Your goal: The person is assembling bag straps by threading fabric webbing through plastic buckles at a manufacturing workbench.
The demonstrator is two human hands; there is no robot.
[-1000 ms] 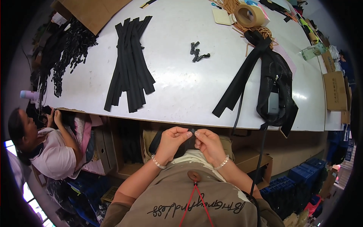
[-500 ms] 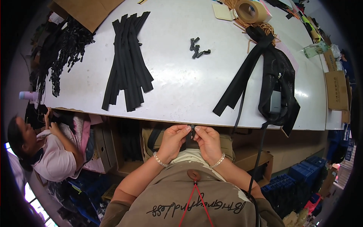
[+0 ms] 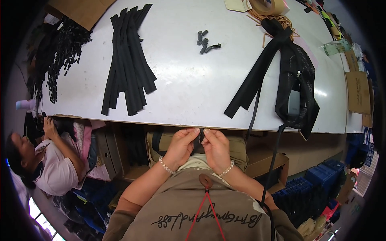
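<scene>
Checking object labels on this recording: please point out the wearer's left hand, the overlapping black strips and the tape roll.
Left hand [image 3: 182,147]: head view, middle of the hand.
Black strips [image 3: 128,60]: head view, middle of the bundle.
Tape roll [image 3: 276,7]: head view, outer side.

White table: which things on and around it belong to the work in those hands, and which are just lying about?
Likely part of the work:
small dark piece, between fingertips of the left hand and right hand
small black pieces, loose on the table
black strips, perhaps

Seemingly just lying about:
tape roll
greenish see-through container
cardboard box
</scene>
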